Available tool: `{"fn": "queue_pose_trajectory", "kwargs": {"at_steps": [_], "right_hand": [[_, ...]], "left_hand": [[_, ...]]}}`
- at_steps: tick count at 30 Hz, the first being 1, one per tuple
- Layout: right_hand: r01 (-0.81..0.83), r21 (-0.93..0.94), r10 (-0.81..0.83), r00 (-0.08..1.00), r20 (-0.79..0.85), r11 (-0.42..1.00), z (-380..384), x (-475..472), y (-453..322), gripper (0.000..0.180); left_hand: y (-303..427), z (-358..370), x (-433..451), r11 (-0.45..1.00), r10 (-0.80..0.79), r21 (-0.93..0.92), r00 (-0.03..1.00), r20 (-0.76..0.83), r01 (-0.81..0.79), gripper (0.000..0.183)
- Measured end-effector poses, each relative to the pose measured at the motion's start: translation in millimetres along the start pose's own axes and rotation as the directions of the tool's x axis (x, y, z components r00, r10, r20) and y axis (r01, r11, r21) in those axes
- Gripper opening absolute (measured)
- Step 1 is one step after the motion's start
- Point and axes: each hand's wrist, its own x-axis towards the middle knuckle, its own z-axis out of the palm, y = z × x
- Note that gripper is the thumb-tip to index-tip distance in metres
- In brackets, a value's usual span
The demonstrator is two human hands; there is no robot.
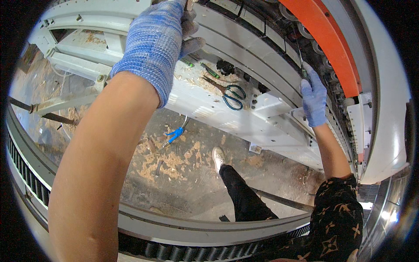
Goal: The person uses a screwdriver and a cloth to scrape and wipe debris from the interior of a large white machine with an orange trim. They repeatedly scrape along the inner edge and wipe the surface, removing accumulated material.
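My right hand (pixel 313 95), in a blue knitted glove, grips the dark green handle of a screwdriver-like tool (pixel 304 74). Its thin shaft points up along the row of rollers (pixel 316 46) beneath an orange machine guard (pixel 337 49). At the top of the picture is my left hand (pixel 163 32), gloved in blue and white, over the white machine frame. Its fingers are bent, and a small brown piece (pixel 189 5) shows by them; the picture edge cuts off the grip. Scissors with dark teal handles (pixel 234 97) and a green utility knife (pixel 210 70) lie on the ledge between my hands.
Wood chips lie on the machine ledge (pixel 196 88) and the floor (pixel 170 163). Below, a blue air blow gun (pixel 175 135) rests on the floor by its hose. A black ribbed track (pixel 183 252) curves behind my foot in a white shoe (pixel 218 158).
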Motion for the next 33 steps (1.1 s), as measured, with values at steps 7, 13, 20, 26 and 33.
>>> {"fn": "queue_pose_trajectory", "kwargs": {"at_steps": [7,13,20,26,33], "right_hand": [[0.000,0.057,0.001,1.000,-0.011,0.998,16.8,8.5,-6.4,0.041],[-0.001,0.062,-0.002,0.999,0.040,0.998,8.6,9.3,-11.4,0.040],[0.135,-0.052,-0.128,0.985,0.114,0.990,0.0,17.1,-10.1,0.038],[0.127,-0.147,-0.100,0.979,0.176,0.981,-6.6,16.8,-2.9,0.039],[0.196,-0.199,-0.155,0.967,0.204,0.960,-13.7,22.3,-10.2,0.042]], "left_hand": [[0.5,-6.2,-1.0,0.998,0.020,0.054,0.999,0.029,-0.021,0.015],[-4.6,-2.3,1.8,0.999,-0.003,0.037,0.999,0.042,0.001,0.015],[-3.8,-1.9,-0.2,0.998,-0.006,0.070,1.000,-0.016,0.007,0.014],[8.4,21.3,-22.3,0.992,-0.001,0.123,0.999,-0.039,0.006,0.014],[4.9,15.0,-16.7,0.992,-0.011,0.123,1.000,-0.022,0.014,0.016]]}}
